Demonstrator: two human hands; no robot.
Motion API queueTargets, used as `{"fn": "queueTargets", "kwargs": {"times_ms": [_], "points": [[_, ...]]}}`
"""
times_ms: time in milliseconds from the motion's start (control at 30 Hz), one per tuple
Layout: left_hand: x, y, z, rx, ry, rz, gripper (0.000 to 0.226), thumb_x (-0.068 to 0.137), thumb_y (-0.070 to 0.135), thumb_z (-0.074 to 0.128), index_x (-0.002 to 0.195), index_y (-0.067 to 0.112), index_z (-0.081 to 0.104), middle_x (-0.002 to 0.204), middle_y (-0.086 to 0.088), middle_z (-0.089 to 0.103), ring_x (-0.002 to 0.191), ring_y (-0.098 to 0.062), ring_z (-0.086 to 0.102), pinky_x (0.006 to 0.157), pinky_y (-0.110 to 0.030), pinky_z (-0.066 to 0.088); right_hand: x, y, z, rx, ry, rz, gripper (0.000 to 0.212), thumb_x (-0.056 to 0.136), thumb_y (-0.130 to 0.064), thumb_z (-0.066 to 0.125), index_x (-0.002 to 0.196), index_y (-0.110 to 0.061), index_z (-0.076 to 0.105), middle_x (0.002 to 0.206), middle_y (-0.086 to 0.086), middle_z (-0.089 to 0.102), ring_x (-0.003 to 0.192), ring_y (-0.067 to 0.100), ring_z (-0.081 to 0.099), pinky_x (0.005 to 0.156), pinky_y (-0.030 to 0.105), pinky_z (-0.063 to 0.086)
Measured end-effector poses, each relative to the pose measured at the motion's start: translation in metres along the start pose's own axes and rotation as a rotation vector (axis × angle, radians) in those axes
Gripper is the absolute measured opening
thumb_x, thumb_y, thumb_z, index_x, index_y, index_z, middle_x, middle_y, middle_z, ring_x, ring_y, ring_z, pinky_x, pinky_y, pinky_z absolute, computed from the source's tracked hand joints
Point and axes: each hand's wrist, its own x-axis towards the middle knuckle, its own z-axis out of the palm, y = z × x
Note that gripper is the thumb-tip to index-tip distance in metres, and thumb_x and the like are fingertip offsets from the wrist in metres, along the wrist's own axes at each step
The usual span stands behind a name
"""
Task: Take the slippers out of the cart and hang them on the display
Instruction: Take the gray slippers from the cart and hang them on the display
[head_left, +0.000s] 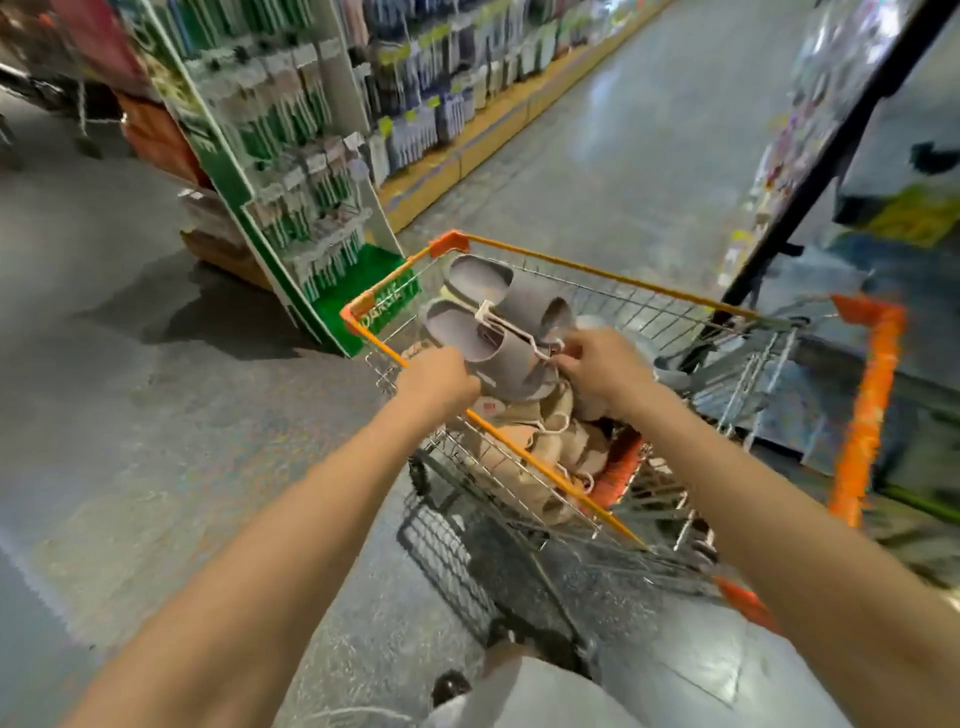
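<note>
Now we are lifting a grey slipper pair (498, 317) above the cart (613, 278), left hand (439, 375) gripping a sole, right hand (597, 364) pinching its white hanger (511, 330); beige pairs (540, 447) are waiting, none hung.

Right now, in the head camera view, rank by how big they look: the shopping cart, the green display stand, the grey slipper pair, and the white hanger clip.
1. green display stand and shopping cart: similar, unsure
2. grey slipper pair
3. white hanger clip

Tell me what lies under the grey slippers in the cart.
Beige slippers with white hangers lie under the grey slippers. The cart bottom beneath them is covered.
</note>
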Motion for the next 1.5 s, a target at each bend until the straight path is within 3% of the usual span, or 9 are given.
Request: {"fn": "queueTargets", "kwargs": {"times_ms": [267,433,600,667,767,1000,1167,1267,1500], "points": [[0.099,0.016,0.016,0.034,-0.100,0.133,0.016,0.087,0.016,0.047,0.074,0.008,0.052,0.076,-0.010,0.051,0.074,-0.030,0.053,0.062,-0.032,0.039,0.067,0.023,0.009,0.078,0.020,0.177,0.027,0.091,-0.026,0.054,0.084,-0.002,0.063,0.084,0.014,0.063,0.077,0.026,0.055,0.062,0.031,0.036],[0.167,0.026,0.011,0.057,-0.103,0.167,0.014,0.086,0.018,0.047,0.078,0.008,0.049,0.089,-0.018,0.062,0.067,-0.028,0.050,0.049,-0.030,0.034,0.123,0.042,0.026,0.127,-0.002,0.327,0.020,0.089,-0.020,0.053,0.080,-0.005,0.064,0.084,0.016,0.064,0.083,0.032,0.059,0.071,0.038,0.049],[0.218,0.037,0.013,0.080,-0.158,0.226,0.042,0.089,0.029,0.054,0.126,0.010,0.048,0.122,-0.015,0.058,0.109,-0.031,0.055,0.086,-0.039,0.049,0.153,0.063,0.067,0.309,-0.159,0.490,0.034,0.091,-0.022,0.052,0.060,-0.021,0.037,0.058,0.000,0.038,0.060,0.020,0.042,0.050,0.028,0.030],[0.232,0.041,0.018,0.124,-0.221,0.257,0.063,0.088,0.036,0.058,0.142,0.017,0.032,0.132,-0.016,0.045,0.119,-0.033,0.046,0.093,-0.041,0.045,0.163,0.068,0.079,0.329,-0.212,0.548,0.017,0.092,-0.022,0.053,0.078,-0.013,0.050,0.067,0.004,0.046,0.069,0.022,0.046,0.057,0.029,0.034],[0.248,0.048,0.034,0.247,-0.201,0.347,0.079,0.083,0.045,0.062,0.147,0.031,0.018,0.146,-0.017,0.021,0.134,-0.036,0.024,0.101,-0.049,0.037,0.175,0.077,0.097,0.327,-0.291,0.629,0.026,0.094,-0.017,0.050,0.112,0.002,0.054,0.103,0.018,0.060,0.089,0.028,0.055,0.068,0.030,0.038],[0.274,0.061,0.072,0.520,-0.336,0.627,0.069,0.084,0.049,0.060,0.144,0.029,0.030,0.158,-0.012,-0.008,0.145,-0.032,-0.010,0.112,-0.063,0.005,0.184,0.072,0.113,0.298,-0.344,0.670,0.032,0.097,-0.018,0.042,0.119,0.004,0.053,0.124,0.024,0.056,0.113,0.036,0.054,0.087,0.036,0.044],[0.289,0.060,0.072,0.587,-0.373,0.648,0.066,0.084,0.063,0.050,0.137,0.025,0.039,0.157,-0.012,-0.015,0.145,-0.031,-0.014,0.104,-0.074,0.000,0.198,0.059,0.086,0.422,-0.161,0.662,0.025,0.098,-0.015,0.040,0.115,-0.004,0.052,0.119,0.024,0.058,0.109,0.037,0.055,0.081,0.036,0.044],[0.297,0.067,0.071,0.541,-0.349,0.559,0.073,0.081,0.071,0.044,0.139,0.026,0.037,0.157,-0.015,-0.016,0.144,-0.033,-0.016,0.100,-0.075,-0.001,0.203,0.049,0.062,0.458,-0.083,0.635,0.007,0.097,-0.015,0.042,0.095,-0.012,0.049,0.111,0.024,0.060,0.102,0.035,0.056,0.070,0.032,0.037],[0.284,0.085,0.075,0.486,-0.300,0.570,0.074,0.086,0.059,0.046,0.144,0.017,0.029,0.156,-0.019,-0.013,0.145,-0.033,-0.012,0.103,-0.074,0.000,0.205,0.044,0.037,0.459,-0.025,0.606,0.025,0.095,-0.020,0.045,0.071,-0.023,0.038,0.085,0.022,0.062,0.067,0.028,0.060,0.046,0.026,0.039]]}}
